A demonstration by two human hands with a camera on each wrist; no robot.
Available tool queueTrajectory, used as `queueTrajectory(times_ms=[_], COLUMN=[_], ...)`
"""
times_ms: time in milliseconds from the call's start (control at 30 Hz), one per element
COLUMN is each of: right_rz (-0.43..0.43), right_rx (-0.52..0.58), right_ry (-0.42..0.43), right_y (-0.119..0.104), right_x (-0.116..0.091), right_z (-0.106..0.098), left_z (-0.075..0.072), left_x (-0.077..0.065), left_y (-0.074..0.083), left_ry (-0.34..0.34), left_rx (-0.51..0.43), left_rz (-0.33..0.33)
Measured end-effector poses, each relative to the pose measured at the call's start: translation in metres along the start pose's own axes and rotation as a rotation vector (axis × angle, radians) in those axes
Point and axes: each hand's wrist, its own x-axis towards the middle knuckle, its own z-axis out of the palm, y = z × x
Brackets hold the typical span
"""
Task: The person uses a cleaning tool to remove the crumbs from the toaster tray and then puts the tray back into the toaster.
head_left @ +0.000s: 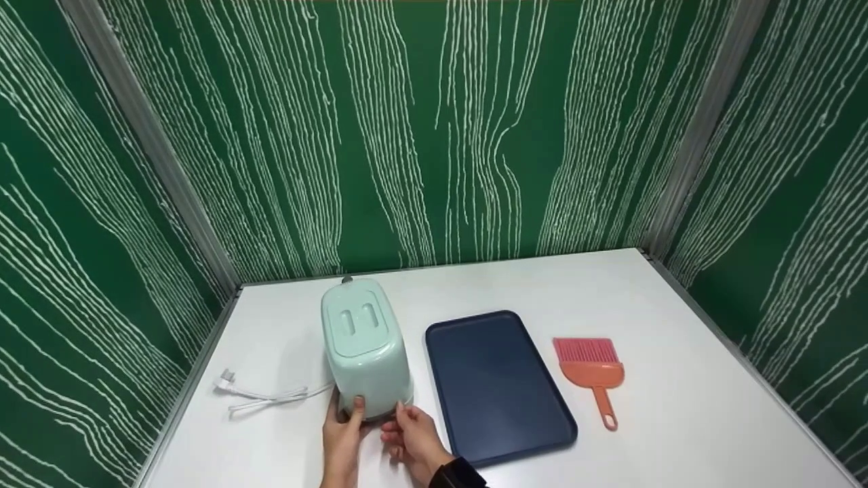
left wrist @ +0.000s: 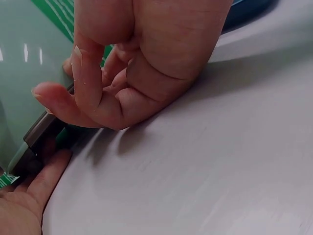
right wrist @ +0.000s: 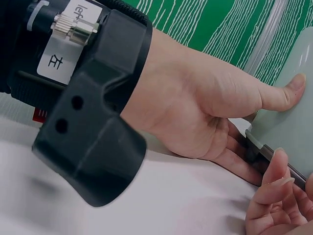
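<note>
A mint-green toaster (head_left: pixel 369 369) with two slot shapes on its top stands on the left part of the table. My left hand (head_left: pixel 342 437) grips its near end, thumb on the green wall and fingers under the dark bottom edge. Beside it my right hand (head_left: pixel 417 437) has its fingers curled at the near right corner, fingertips at the bottom edge. The left wrist view shows the right hand (left wrist: pixel 142 58) up close over the table, several fingers bent beside the dark base strip (left wrist: pixel 41 129). In the right wrist view the left thumb (right wrist: pixel 293 90) presses the wall.
A white cord with a plug (head_left: pixel 227 381) lies left of the toaster. To the right is a dark blue tray (head_left: pixel 498 386), then an orange hand brush (head_left: pixel 593 373) with pink bristles. Green panels with white lines (head_left: pixel 475 135) surround the white table (head_left: pixel 678 434).
</note>
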Motion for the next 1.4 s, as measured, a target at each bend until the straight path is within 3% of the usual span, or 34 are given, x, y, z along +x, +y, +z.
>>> queueTrajectory(times_ms=[233,1400], right_rz=[0.017,-0.014], right_rx=[-0.014,0.01], right_ry=[0.003,-0.008], right_y=[0.0015,-0.0011], right_x=[0.0029,-0.0021], right_z=[0.0062,-0.0006], left_z=[-0.0059,0.0034], left_x=[0.0007,-0.0015], left_y=[0.0023,0.0006], left_ry=[0.005,0.03], left_rx=[0.004,0.02], left_rz=[-0.01,0.017])
